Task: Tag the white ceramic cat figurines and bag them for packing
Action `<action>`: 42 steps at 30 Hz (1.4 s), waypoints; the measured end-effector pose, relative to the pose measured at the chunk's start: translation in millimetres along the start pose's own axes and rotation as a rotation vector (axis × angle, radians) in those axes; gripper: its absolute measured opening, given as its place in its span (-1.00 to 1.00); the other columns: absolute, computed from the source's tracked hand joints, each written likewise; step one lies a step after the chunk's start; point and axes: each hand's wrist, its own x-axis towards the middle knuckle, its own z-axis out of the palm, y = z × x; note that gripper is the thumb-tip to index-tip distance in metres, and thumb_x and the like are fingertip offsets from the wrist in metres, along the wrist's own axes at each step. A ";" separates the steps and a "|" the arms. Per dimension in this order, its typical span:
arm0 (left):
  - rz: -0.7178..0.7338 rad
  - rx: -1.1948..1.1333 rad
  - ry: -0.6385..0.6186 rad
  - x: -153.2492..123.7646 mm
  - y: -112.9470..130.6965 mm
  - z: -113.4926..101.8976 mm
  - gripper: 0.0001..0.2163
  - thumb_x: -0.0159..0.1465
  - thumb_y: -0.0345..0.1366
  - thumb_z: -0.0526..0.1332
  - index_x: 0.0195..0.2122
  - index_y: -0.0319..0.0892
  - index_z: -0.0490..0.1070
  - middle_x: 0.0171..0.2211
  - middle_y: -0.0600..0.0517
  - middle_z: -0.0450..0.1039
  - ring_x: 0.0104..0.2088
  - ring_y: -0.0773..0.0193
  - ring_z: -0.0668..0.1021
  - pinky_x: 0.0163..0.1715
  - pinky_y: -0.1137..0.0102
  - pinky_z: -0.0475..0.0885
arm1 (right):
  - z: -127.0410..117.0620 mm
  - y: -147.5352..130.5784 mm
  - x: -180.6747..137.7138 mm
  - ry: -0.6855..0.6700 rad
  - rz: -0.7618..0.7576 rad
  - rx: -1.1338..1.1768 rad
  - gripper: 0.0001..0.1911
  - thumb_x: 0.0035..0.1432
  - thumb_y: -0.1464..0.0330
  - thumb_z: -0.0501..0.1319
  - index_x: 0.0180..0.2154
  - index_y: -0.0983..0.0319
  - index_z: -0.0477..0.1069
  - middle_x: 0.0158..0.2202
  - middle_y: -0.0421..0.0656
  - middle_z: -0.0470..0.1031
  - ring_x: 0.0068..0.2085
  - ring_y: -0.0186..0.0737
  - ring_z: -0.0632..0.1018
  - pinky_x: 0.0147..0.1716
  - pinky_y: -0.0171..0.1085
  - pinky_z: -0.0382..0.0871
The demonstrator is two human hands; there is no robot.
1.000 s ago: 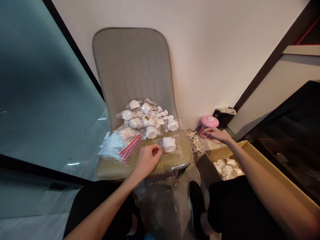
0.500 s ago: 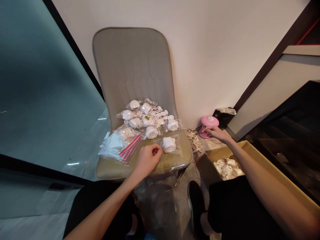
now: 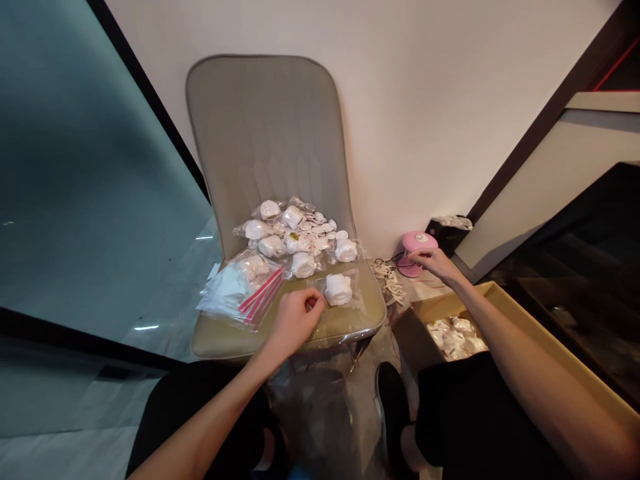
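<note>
Head view: bagged white piece (image 3: 339,290) sits on chair seat (image 3: 225,343), left hand (image 3: 297,315) curled just beside it, right hand (image 3: 436,263) near pink device (image 3: 419,240), fingertips together, can't tell if either grips anything; steady the piece lightly, no crushing.

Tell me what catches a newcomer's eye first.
Probably the bright pink device near the wall, partly behind the right hand. Next, the bagged white pieces on the chair seat, one close beside the left hand. Then the open box at lower right, with more white pieces inside.
</note>
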 end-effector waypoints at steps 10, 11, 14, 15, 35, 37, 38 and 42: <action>0.003 0.003 -0.004 0.1 -1.4 1.1 -0.79 0.24 -0.29 0.14 -0.47 -0.18 0.51 -0.54 0.08 0.49 -0.51 0.33 0.43 -0.47 0.44 0.15 | -3.0 10.6 5.3 0.000 0.006 0.039 -0.50 -0.07 0.03 0.35 -0.23 0.30 0.59 -0.39 -0.08 0.56 -0.36 -0.18 0.51 -0.40 -0.26 0.37; 0.007 0.003 -0.003 0.1 -1.5 1.1 -0.79 0.24 -0.29 0.14 -0.47 -0.18 0.51 -0.54 0.08 0.49 -0.51 0.34 0.43 -0.47 0.44 0.15 | -2.5 11.3 5.6 -0.006 0.013 0.049 -0.49 -0.10 0.04 0.38 -0.23 0.30 0.58 -0.40 -0.08 0.56 -0.36 -0.17 0.51 -0.39 -0.25 0.38; 0.009 0.006 -0.004 0.0 -1.0 0.8 -0.79 0.25 -0.29 0.14 -0.47 -0.18 0.51 -0.53 0.08 0.50 -0.51 0.34 0.44 -0.46 0.44 0.15 | -0.8 13.4 6.9 -0.019 0.024 0.064 -0.46 -0.15 0.05 0.41 -0.22 0.31 0.56 -0.36 -0.07 0.56 -0.36 -0.19 0.51 -0.39 -0.25 0.37; 0.007 0.008 -0.005 -0.1 -0.7 0.6 -0.79 0.25 -0.29 0.14 -0.47 -0.18 0.51 -0.53 0.08 0.50 -0.51 0.34 0.44 -0.46 0.44 0.16 | -0.4 14.0 7.4 -0.015 0.021 0.069 -0.46 -0.16 0.05 0.42 -0.21 0.31 0.55 -0.35 -0.07 0.56 -0.36 -0.20 0.50 -0.40 -0.25 0.37; -0.005 0.017 -0.015 0.0 0.0 0.9 -0.80 0.24 -0.30 0.14 -0.47 -0.18 0.51 -0.54 0.09 0.48 -0.51 0.35 0.44 -0.46 0.45 0.16 | 1.4 14.7 7.3 -0.080 0.047 0.014 -0.65 0.06 0.12 0.27 -0.34 0.30 0.56 -0.41 -0.07 0.55 -0.41 -0.23 0.47 -0.41 -0.30 0.36; -0.002 0.015 -0.017 0.0 -0.6 1.7 -0.79 0.24 -0.29 0.14 -0.46 -0.18 0.51 -0.54 0.09 0.49 -0.51 0.35 0.44 -0.47 0.45 0.16 | 2.1 16.4 8.7 -0.068 0.057 0.017 -0.67 0.09 0.14 0.24 -0.35 0.30 0.56 -0.39 -0.05 0.56 -0.40 -0.23 0.48 -0.40 -0.29 0.37; -0.001 0.012 -0.018 0.0 -1.1 2.1 -0.79 0.24 -0.30 0.14 -0.46 -0.18 0.52 -0.54 0.09 0.49 -0.51 0.35 0.44 -0.47 0.45 0.16 | 2.2 16.9 9.1 -0.061 0.054 0.017 -0.67 0.09 0.15 0.24 -0.36 0.30 0.56 -0.38 -0.05 0.57 -0.39 -0.23 0.49 -0.39 -0.29 0.38; -0.004 0.008 -0.024 -0.1 -1.7 2.9 -0.79 0.25 -0.29 0.14 -0.45 -0.18 0.52 -0.53 0.09 0.50 -0.50 0.35 0.45 -0.46 0.45 0.16 | 1.4 17.1 8.8 -0.066 0.027 0.002 -0.67 0.07 0.16 0.25 -0.37 0.31 0.57 -0.40 -0.06 0.56 -0.40 -0.23 0.49 -0.39 -0.30 0.36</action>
